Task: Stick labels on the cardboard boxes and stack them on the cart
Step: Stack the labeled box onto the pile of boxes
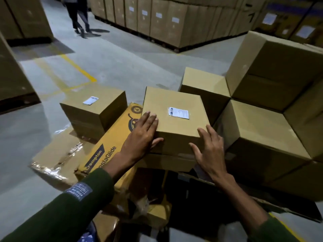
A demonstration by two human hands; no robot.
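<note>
Cardboard box [174,119] — labelled, between left hand [141,135] and right hand [209,151]

Head view, steeply downward, close over boxes [174,117]

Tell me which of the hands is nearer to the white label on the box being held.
Left. The left hand rests on the box's top near corner, just left of the label; the right hand sits lower, at the near right edge.
</note>
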